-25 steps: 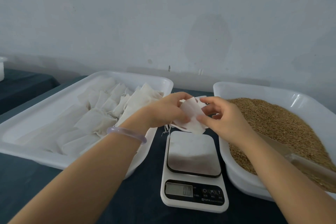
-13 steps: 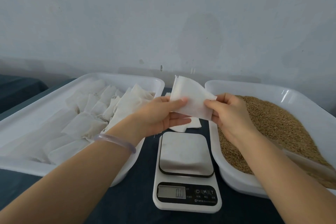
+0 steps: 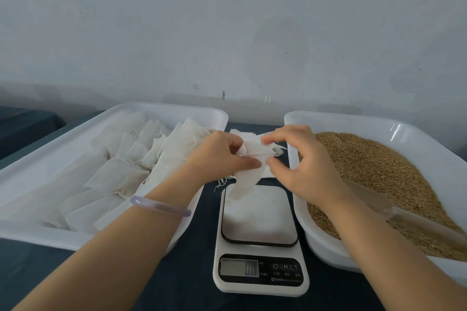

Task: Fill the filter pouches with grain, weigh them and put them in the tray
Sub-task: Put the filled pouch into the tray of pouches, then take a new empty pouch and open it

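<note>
The only writing I could read was on the scale (image 3: 260, 240): a power symbol, an "M" (image 3: 285, 266) and a "T" on its black front panel. The small print below them was too fine to read, and the digits on the grey display (image 3: 238, 267) were blurred.

The filter pouch (image 3: 249, 171) was a thin, white, papery rectangle, creased and limp. It was held just above the far edge of the scale's platform, with its lower end drooping toward the plate. My left hand (image 3: 222, 156) pinched its left side between thumb and curled fingers. My right hand (image 3: 300, 161) gripped its right edge, forefinger on top and thumb underneath, the other fingers loosely curled.

Behind the hands, more flat white pouches (image 3: 242, 134) lay on the dark cloth (image 3: 189, 285) between the two trays. The left tray (image 3: 50, 154) was smooth white plastic with rounded corners and held rows of white pouches (image 3: 121, 166), strings trailing from some. The right tray (image 3: 353, 121) was the same kind and was heaped with golden-brown grain (image 3: 374, 166), with a clear scoop (image 3: 409, 219) lying in it. The scale was white with a square, rounded, glossy plate. A pale translucent bangle (image 3: 159, 206) circled the left wrist.
</note>
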The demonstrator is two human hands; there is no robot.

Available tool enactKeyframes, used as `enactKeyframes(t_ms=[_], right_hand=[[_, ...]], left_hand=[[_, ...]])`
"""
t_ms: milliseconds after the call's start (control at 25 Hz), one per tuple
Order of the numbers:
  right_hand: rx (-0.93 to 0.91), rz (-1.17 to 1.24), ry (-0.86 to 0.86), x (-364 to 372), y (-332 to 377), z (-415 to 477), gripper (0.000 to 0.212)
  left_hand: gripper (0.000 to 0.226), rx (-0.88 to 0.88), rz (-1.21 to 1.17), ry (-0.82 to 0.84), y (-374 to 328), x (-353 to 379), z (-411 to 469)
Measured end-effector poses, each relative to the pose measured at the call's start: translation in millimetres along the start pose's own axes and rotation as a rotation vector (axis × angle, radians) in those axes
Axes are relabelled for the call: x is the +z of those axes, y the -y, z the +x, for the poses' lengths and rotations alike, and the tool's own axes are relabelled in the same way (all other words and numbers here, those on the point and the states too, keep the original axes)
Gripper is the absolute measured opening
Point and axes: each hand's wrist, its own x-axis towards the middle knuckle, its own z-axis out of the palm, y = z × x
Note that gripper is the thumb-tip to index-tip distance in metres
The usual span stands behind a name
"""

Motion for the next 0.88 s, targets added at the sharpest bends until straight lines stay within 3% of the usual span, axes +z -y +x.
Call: enactKeyframes(t_ms=[240, 480, 640, 720, 880], right_hand=[[0.216, -0.115, 0.317, 1.8, -3.3, 1.0, 0.022], [0.282, 0.075, 0.314, -1.7, -1.1, 0.3, 0.017], [0.296, 0.237, 0.285, -3.7, 1.8, 1.9, 0.014], [0.321, 0.383, 0.319, -4.1, 1.7, 2.0, 0.026], [0.347, 0.348, 0.395, -2.6, -0.2, 1.9, 0.044]], left_hand=[[0.044, 0.042, -0.095, 0.146, -2.1, 0.4, -3.2], [0.016, -0.054, -0.382, 0.351, -3.3, -4.4, -6.3], [0.027, -0.089, -0.372, 0.412, -5.7, -6.3, -8.0], [0.036, -0.116, -0.39, 0.474, -4.6, -8.7, -8.7], [0.039, -0.133, -0.408, 0.56, -4.4, -9.0, -10.6]])
